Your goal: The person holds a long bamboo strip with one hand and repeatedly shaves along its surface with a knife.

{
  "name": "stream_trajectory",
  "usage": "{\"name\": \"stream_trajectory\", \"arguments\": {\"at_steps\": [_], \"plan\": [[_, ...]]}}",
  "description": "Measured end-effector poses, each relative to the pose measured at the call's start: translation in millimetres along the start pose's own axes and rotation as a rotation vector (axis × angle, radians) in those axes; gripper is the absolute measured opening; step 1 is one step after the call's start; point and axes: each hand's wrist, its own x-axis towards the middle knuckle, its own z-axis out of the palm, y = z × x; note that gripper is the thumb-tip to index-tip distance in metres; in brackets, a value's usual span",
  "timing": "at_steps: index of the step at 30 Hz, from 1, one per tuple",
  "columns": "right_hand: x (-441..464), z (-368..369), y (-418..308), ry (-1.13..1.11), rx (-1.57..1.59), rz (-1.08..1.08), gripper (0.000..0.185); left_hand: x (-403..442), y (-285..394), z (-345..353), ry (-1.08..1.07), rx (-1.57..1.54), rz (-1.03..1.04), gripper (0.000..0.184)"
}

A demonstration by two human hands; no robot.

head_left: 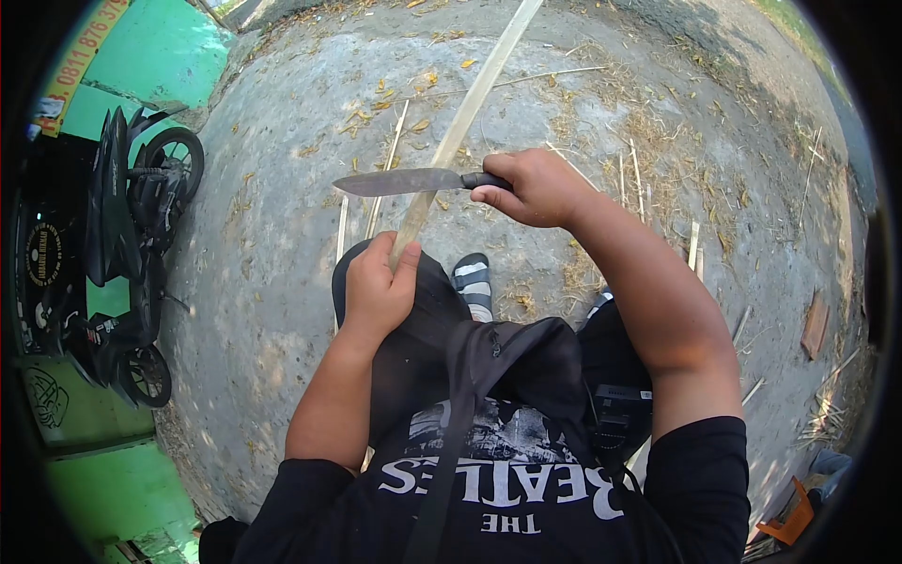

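Observation:
My right hand (534,188) is closed around the dark handle of a knife (404,181), whose broad blade points left. The blade lies across a long, pale strip that looks like split bamboo (479,94). Gripping the near end of that strip is my left hand (381,289), just above my left knee. From there the strip slants up and away to the right, past the top of the view. Whether the edge bites into the strip cannot be made out.
Thin sticks (390,169) and dry shavings (667,141) lie scattered on the concrete ground (272,188). A black motorcycle (127,254) stands at the left by a green wall (122,489). At the right are a brick-like block (816,324) and an orange object (789,517).

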Motion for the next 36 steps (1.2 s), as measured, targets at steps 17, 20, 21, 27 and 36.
{"name": "stream_trajectory", "arguments": {"at_steps": [17,20,21,27,36], "plan": [[6.5,2.1,8.5,-0.073,0.034,0.043,0.052,3.4,-2.7,3.4,0.014,0.038,0.008,0.032],[4.4,2.7,-0.9,-0.074,0.018,0.029,0.053,3.0,-1.2,1.6,0.009,-0.003,-0.027,0.033],[4.4,-3.3,-4.5,-0.089,0.012,0.016,0.053,4.1,-1.4,1.4,0.001,-0.002,-0.019,0.033],[2.3,2.8,1.2,-0.058,0.005,0.064,0.054,2.8,-5.3,2.4,-0.009,0.038,-0.018,0.035],[3.0,0.7,-0.2,-0.045,-0.017,0.038,0.050,3.2,-0.1,-0.1,-0.003,-0.009,-0.038,0.033]]}}
